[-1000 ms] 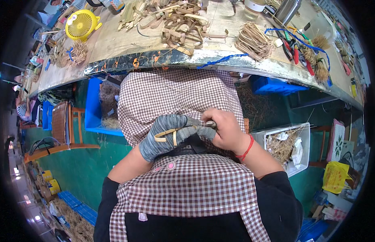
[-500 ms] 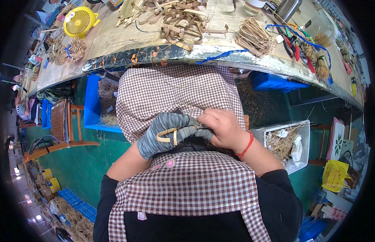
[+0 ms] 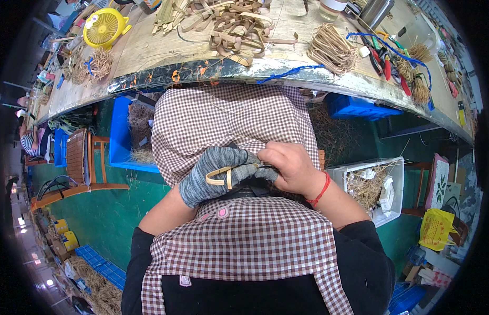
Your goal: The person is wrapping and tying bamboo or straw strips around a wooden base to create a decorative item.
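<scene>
My left hand (image 3: 213, 170), in a grey knit glove, is closed around a pale bent strip (image 3: 217, 182) of what looks like bamboo or rattan. The strip's looped end sticks out from the palm side, toward the wrist. My bare right hand (image 3: 292, 167), with a red cord bracelet (image 3: 322, 190) at the wrist, meets the left fingertips above my lap. Its fingers are pinched together there. A small dark piece shows between the two hands, but the fingers hide what it is. Under both hands lies my brown-and-white checked apron (image 3: 228, 118).
On the workbench (image 3: 150, 58) ahead lie a heap of flat brown strips (image 3: 236, 29), a coiled bundle (image 3: 332, 47), pliers (image 3: 386, 65) and a yellow fan (image 3: 103, 29). A blue bin (image 3: 118, 136) stands left, a white bin (image 3: 399, 184) of scraps right, a wooden chair (image 3: 79, 163) further left.
Both hands stay in nearly the same place and grip. The looped end of the strip has shifted very slightly to the right.
</scene>
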`<state>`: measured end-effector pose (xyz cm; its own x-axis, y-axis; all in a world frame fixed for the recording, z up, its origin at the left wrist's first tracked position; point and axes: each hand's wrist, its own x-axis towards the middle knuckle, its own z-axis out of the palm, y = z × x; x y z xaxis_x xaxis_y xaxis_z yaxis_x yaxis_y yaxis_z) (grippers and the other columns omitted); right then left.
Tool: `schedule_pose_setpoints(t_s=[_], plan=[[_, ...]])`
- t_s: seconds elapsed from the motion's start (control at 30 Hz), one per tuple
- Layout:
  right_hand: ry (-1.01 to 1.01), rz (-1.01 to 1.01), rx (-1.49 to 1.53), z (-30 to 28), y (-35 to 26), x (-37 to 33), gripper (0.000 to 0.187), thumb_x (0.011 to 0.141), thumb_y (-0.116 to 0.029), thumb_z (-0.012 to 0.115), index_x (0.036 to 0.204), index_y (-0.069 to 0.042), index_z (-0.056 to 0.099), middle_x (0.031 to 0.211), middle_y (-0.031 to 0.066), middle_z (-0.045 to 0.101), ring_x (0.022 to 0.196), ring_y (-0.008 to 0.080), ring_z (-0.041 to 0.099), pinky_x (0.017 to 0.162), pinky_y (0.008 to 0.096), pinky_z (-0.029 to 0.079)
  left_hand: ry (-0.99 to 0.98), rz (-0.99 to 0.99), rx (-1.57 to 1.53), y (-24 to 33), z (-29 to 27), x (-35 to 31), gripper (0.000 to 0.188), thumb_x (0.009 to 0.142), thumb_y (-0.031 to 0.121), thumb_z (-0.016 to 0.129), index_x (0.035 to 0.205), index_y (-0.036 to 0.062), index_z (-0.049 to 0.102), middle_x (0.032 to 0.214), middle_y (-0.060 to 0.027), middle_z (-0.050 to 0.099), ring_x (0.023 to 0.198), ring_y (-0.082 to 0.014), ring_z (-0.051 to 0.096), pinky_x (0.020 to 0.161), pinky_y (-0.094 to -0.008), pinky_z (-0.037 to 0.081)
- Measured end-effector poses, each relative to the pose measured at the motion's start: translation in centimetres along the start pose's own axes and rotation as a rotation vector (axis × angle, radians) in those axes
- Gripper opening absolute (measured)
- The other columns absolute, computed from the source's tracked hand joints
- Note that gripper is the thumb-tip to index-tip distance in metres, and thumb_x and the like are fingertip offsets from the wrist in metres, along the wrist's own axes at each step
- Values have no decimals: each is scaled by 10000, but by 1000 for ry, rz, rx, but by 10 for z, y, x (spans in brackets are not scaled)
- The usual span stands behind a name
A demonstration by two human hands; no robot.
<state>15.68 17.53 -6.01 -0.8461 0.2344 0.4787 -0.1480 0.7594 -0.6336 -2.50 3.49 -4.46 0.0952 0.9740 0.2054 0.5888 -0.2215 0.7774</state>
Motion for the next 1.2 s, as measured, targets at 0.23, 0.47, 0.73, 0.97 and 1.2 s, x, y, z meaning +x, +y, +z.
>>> schedule_pose_setpoints(t_s=[0.23,0.47,0.73,0.97,1.2], plan=[[-102,46,-53,-4,-6,3,251,709,-81,629,953,-100,574,738,56,555,675,278,610,549,401,481,-34,-45,216,16,-6,7,142,829,221,695,871,87,679,726,-56,648,625,-237,624,567,-338,503],[-246,39,-161,-13,-4,7,186,747,-111,629,920,-104,561,740,52,571,688,278,625,549,394,496,-24,-145,-131,20,-8,13,296,864,219,707,1093,38,658,830,-78,688,703,-180,672,619,-287,527],[-17,38,-80,-12,2,2,213,732,-99,637,923,-67,549,771,87,592,675,309,619,562,412,488,213,-250,-71,38,-14,8,205,866,178,702,1036,64,695,845,-69,701,723,-173,693,636,-270,558],[-64,54,69,1,3,2,333,675,-91,650,974,-44,512,812,115,580,719,331,610,583,429,471,288,-489,-701,30,-2,7,172,851,184,717,917,26,702,728,-40,671,627,-88,618,551,-228,494],[9,9,67,-7,3,10,238,681,-106,640,894,-43,555,794,111,591,689,324,609,579,411,480,313,-471,-490,41,-7,14,216,871,204,712,942,1,699,773,-67,701,667,-104,651,583,-230,524]])
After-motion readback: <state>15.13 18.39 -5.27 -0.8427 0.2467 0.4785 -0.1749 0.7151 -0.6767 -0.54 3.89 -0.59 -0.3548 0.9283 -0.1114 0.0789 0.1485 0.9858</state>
